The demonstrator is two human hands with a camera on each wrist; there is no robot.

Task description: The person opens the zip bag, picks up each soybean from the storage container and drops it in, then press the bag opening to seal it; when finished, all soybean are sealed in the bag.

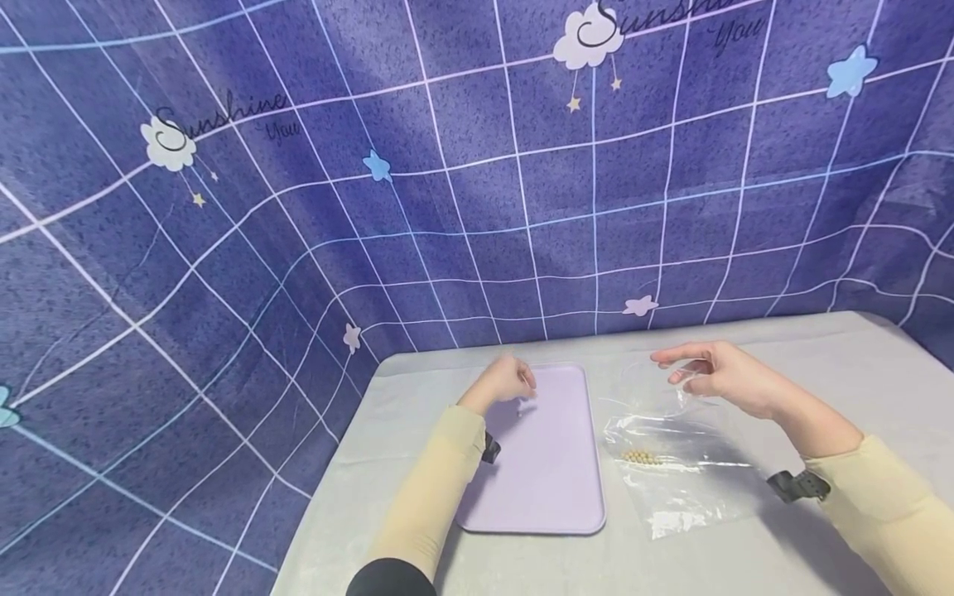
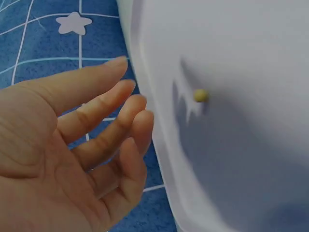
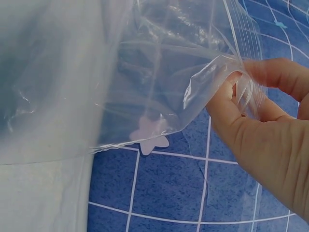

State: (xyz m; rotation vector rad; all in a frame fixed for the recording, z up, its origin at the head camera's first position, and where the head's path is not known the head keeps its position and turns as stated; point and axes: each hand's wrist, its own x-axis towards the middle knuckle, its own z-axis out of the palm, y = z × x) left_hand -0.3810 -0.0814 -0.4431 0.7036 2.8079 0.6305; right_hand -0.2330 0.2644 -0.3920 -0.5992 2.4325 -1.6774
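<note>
My left hand [image 1: 507,381] hovers over the far left part of a lilac tray [image 1: 551,472]. In the left wrist view its fingers [image 2: 108,137] are loosely bent with nothing between them. A small yellowish bead [image 2: 201,95] shows over the tray, a little away from the fingertips. Between thumb and fingers, my right hand [image 1: 734,381] pinches the edge of a clear zip bag [image 1: 693,497] by its seal strip. Inside the bag, a cluster of yellowish beads [image 1: 639,457] sits toward its left side.
A pale grey cloth [image 1: 522,567] covers the table beneath the tray and bag. Behind and to the left hangs a blue curtain [image 1: 477,199] with a grid, stars and clouds. The bag lies just right of the tray's right rim.
</note>
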